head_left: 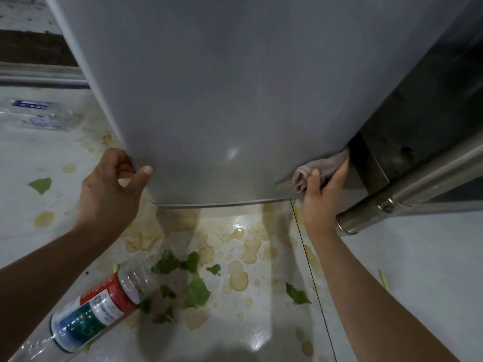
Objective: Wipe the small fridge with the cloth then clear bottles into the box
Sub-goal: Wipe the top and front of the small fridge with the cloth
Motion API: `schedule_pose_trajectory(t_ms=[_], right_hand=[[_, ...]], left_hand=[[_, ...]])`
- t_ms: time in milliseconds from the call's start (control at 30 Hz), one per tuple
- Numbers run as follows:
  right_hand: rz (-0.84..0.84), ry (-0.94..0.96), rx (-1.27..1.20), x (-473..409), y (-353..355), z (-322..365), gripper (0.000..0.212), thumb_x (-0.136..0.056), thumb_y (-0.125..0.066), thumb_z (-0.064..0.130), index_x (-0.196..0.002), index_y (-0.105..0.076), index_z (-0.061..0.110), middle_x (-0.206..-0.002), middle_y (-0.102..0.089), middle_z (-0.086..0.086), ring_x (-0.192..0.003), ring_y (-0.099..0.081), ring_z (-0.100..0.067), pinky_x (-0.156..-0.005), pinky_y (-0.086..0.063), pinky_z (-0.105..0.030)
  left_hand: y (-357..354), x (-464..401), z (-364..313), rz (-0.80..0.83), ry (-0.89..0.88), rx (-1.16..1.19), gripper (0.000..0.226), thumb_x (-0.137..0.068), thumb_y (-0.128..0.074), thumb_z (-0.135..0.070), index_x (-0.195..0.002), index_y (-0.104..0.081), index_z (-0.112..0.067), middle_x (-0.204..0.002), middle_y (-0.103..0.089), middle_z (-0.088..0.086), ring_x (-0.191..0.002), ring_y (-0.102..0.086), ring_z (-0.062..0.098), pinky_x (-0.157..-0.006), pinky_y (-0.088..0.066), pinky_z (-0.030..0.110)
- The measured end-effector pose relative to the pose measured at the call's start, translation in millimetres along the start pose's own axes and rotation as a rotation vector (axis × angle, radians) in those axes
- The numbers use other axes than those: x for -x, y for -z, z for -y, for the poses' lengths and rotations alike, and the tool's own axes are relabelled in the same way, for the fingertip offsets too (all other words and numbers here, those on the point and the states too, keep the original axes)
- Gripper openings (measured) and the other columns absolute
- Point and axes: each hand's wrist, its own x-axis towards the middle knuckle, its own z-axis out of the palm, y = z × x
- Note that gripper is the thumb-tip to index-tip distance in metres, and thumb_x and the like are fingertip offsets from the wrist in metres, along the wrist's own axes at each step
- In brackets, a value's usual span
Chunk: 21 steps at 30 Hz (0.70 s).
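Lowest in the frame, a clear plastic bottle (pixel 96 307) with a red, green and blue label lay on its side on the stained, glossy floor (pixel 261 322). Centre frame, the small fridge (pixel 222 87) showed a smooth grey panel. At its lower left edge, the left hand (pixel 109 189) gripped with curled fingers. At its lower right corner, the right hand (pixel 322 197) pinched a crumpled beige cloth (pixel 320 168).

One grey fridge (pixel 235 87), one cloth (pixel 317 169), and two hands: the left hand (pixel 109 189) and the right hand (pixel 322 197). Two plastic bottles lie on the floor (pixel 261 335): a red-labelled bottle (pixel 104 301) and a blue-labelled bottle (pixel 36 116). Green leaf scraps (pixel 196 291) number perhaps seven, though blur blocks an exact count.
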Motion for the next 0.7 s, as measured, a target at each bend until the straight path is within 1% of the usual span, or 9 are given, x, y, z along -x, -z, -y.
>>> schedule_pose_trajectory(t_ms=[100, 167, 267, 333, 433, 567, 600, 667, 700], right_hand=[[0.07, -0.139, 0.098, 9.0, -4.9, -23.7, 0.063, -0.1, -0.042, 0.015, -0.152, -0.007, 0.012, -0.15, -0.033, -0.013, -0.134, -0.04, -0.024, -0.108, -0.032, -0.023], [0.114, -0.211, 0.117, 9.1, -7.3, -28.1, 0.061, -0.1, -0.041, 0.013, -0.151, -0.006, 0.011, -0.15, -0.034, -0.014, -0.134, -0.04, -0.025, -0.109, -0.032, -0.026], [0.062, -0.212, 0.09, 9.9, -8.5, -13.5, 0.058, -0.099, -0.04, 0.008, -0.15, -0.012, 0.005, -0.148, -0.035, -0.015, -0.134, -0.04, -0.024, -0.111, -0.031, -0.025], [-0.042, -0.131, 0.085, 13.1, -11.6, 2.6, 0.059, -0.099, -0.041, 0.01, -0.15, -0.012, 0.001, -0.152, -0.029, -0.016, -0.137, -0.034, -0.023, -0.11, -0.027, -0.018], [-0.15, -0.026, 0.104, 21.1, -25.8, 16.4, 0.062, -0.1, -0.039, 0.013, -0.149, -0.004, -0.001, -0.157, -0.01, -0.018, -0.145, -0.016, -0.025, -0.117, -0.014, -0.02], [-0.183, -0.044, 0.101, 22.9, -44.1, 8.7, 0.063, -0.097, -0.033, -0.002, -0.147, 0.005, -0.005, -0.156, 0.005, -0.022, -0.146, 0.0, -0.027, -0.107, 0.003, 0.0], [-0.165, -0.09, 0.061, 24.3, -46.0, 5.5, 0.064, -0.096, -0.032, -0.004, -0.148, 0.006, -0.001, -0.157, 0.004, -0.022, -0.146, -0.005, -0.027, -0.108, -0.001, -0.001], [-0.119, -0.179, -0.042, 27.6, -46.0, 0.7, 0.07, -0.093, -0.034, -0.01, -0.149, 0.007, 0.005, -0.152, -0.01, -0.02, -0.132, -0.033, -0.016, -0.106, -0.027, -0.008], [-0.111, -0.186, -0.054, 27.0, -46.2, -1.7, 0.073, -0.091, -0.034, -0.015, -0.149, 0.007, 0.001, -0.145, -0.019, -0.017, -0.115, -0.04, -0.01, -0.109, -0.013, -0.017]], left_hand=[[1.3, -0.6, -0.7, 0.006, -0.018, -0.001, 0.018, -0.089, -0.057, -0.035, -0.095, -0.046, -0.022, -0.088, -0.056, -0.005, -0.083, -0.054, 0.014, -0.071, -0.043, 0.033], [1.9, -1.8, -2.1, 0.02, -0.015, -0.003, 0.019, -0.089, -0.057, -0.034, -0.097, -0.047, -0.02, -0.089, -0.057, -0.004, -0.084, -0.055, 0.015, -0.072, -0.046, 0.035], [3.4, -1.7, -3.4, 0.031, 0.008, -0.012, 0.02, -0.088, -0.057, -0.035, -0.097, -0.048, -0.019, -0.088, -0.057, -0.004, -0.085, -0.055, 0.018, -0.074, -0.046, 0.037], [3.7, -1.7, -4.2, 0.022, 0.02, -0.007, 0.02, -0.088, -0.058, -0.036, -0.095, -0.048, -0.02, -0.083, -0.054, -0.008, -0.083, -0.055, 0.018, -0.072, -0.043, 0.034], [1.1, -1.6, -2.6, 0.002, 0.023, -0.013, 0.019, -0.087, -0.059, -0.036, -0.094, -0.048, -0.022, -0.084, -0.055, -0.007, -0.082, -0.054, 0.016, -0.073, -0.042, 0.033], [0.1, -1.1, -0.2, -0.017, 0.008, 0.005, 0.019, -0.088, -0.059, -0.037, -0.092, -0.047, -0.023, -0.085, -0.055, -0.007, -0.082, -0.055, 0.014, -0.071, -0.04, 0.032], [0.3, -1.5, 0.5, -0.013, 0.001, 0.005, 0.019, -0.088, -0.059, -0.037, -0.093, -0.047, -0.023, -0.085, -0.056, -0.007, -0.082, -0.054, 0.013, -0.071, -0.041, 0.031], [0.3, -1.2, 0.9, -0.009, -0.019, -0.002, 0.019, -0.088, -0.059, -0.037, -0.093, -0.046, -0.023, -0.085, -0.055, -0.006, -0.081, -0.054, 0.013, -0.07, -0.041, 0.031], [0.0, -1.1, 0.6, -0.014, -0.029, -0.003, 0.019, -0.088, -0.059, -0.036, -0.093, -0.046, -0.022, -0.085, -0.055, -0.006, -0.081, -0.054, 0.013, -0.07, -0.042, 0.031]])
